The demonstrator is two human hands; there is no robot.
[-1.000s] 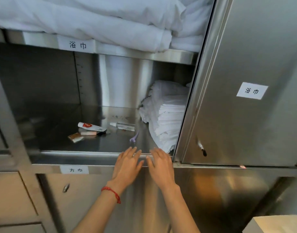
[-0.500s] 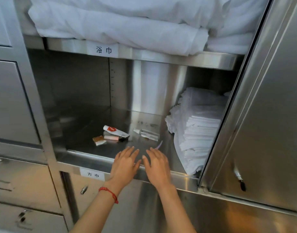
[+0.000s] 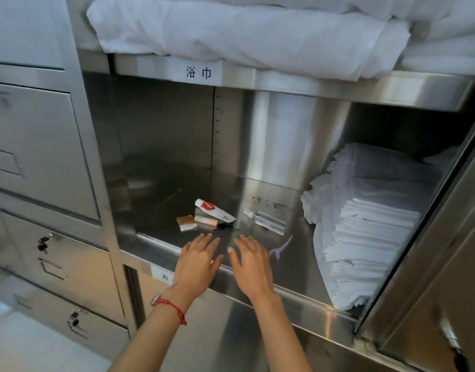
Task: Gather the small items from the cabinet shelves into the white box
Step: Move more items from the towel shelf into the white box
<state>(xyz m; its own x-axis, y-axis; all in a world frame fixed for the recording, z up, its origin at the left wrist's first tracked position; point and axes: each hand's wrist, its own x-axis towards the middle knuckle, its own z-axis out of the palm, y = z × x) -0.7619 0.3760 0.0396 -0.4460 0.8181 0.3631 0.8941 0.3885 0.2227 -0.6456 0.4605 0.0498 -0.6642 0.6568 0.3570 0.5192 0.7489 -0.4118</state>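
Note:
On the steel shelf lie small items: a white tube with a red label, a pink stick under it, a small brown-and-white packet, a clear spray bottle and a purple clip. My left hand and my right hand hover side by side over the shelf's front lip, fingers straight, holding nothing. The purple clip lies just right of my right hand. The white box is out of view.
A tall stack of folded white cloths fills the shelf's right side. Bulky white towels lie on the shelf above. An open steel door stands at the right. Locked steel drawers are at the left.
The view has shifted right and closer, so the shelf and items appear larger. Both hands have moved forward from the front edge onto the shelf lip, nearer the items.

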